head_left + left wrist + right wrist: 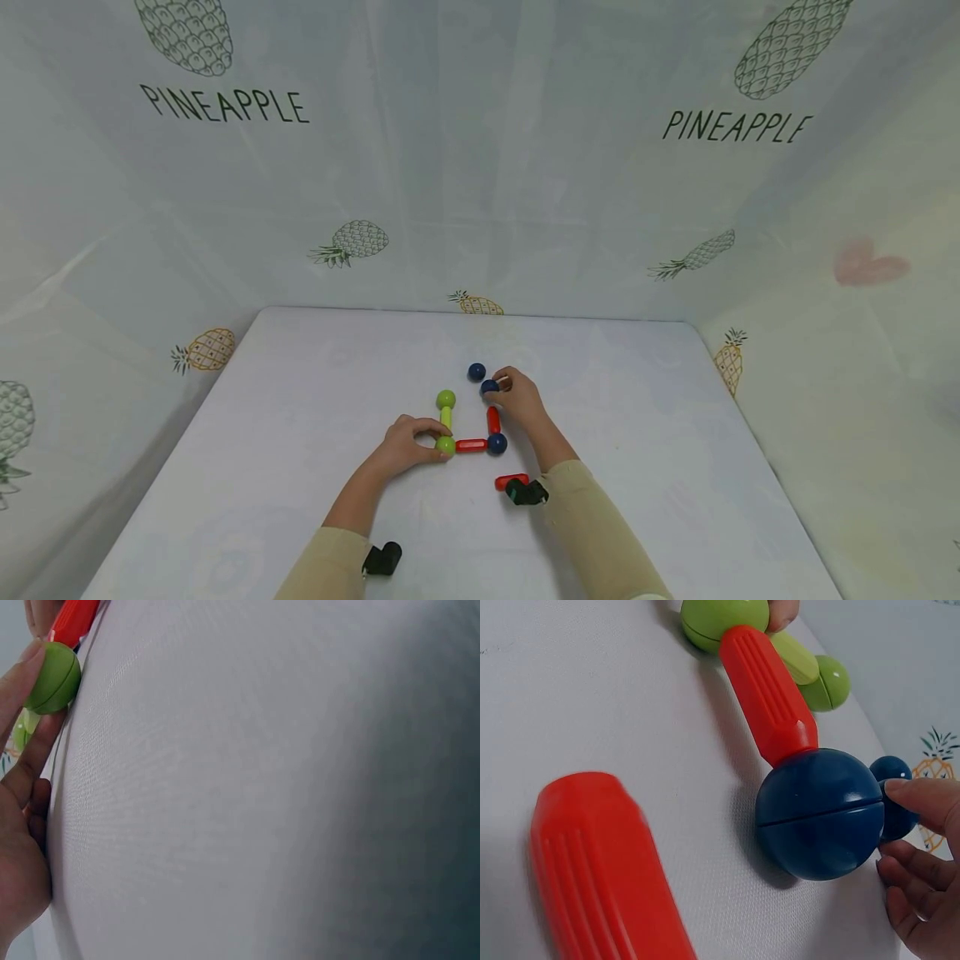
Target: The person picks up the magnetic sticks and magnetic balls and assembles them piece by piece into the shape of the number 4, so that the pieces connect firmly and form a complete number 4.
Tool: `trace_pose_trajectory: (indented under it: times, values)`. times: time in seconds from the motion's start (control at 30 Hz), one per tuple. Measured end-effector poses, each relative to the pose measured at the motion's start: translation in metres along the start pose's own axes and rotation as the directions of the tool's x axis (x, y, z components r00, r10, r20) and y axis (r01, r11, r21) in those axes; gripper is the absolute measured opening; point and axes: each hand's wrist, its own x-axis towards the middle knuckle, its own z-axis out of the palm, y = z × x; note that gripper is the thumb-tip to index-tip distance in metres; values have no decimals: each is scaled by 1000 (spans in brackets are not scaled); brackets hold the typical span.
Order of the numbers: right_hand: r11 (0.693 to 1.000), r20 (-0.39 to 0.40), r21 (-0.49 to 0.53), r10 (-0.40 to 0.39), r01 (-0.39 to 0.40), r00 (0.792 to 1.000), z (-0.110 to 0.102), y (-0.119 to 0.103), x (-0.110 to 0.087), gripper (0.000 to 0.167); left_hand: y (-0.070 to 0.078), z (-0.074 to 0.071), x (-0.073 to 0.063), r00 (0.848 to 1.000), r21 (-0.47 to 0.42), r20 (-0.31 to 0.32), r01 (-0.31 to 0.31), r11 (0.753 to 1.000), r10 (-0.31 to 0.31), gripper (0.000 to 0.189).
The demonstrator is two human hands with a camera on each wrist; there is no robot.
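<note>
My left hand (405, 442) pinches a green ball (446, 446) between thumb and fingers at one corner of a chain of balls and rods. From that ball a light green rod (446, 418) runs back to another green ball (446, 399). A red rod (472, 446) joins it to a dark blue ball (821, 814), from which a second red rod (493, 420) points away. At this rod's far end, my right hand (519, 398) pinches another blue ball (489, 388); whether ball and rod touch is unclear.
A further blue ball (477, 372) lies just beyond the right hand. One loose red rod (512, 482) lies beneath the right wrist, partly behind a dark wrist-worn device (527, 492). The white table (315, 375) meets a pineapple-print cloth at its back edge.
</note>
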Motion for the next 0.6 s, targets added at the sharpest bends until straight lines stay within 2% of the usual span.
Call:
trace_pose_trajectory:
  times: [0.37, 0.6]
  values:
    - [1000, 27, -29, 12, -12, 1000, -2, -2, 0, 44, 2, 1, 0, 1000, 2, -4, 24, 1000, -24, 27]
    - [999, 37, -32, 44, -42, 998, -2, -1, 1, 47, 1, 1, -1, 1000, 9, -3, 4, 1000, -4, 28]
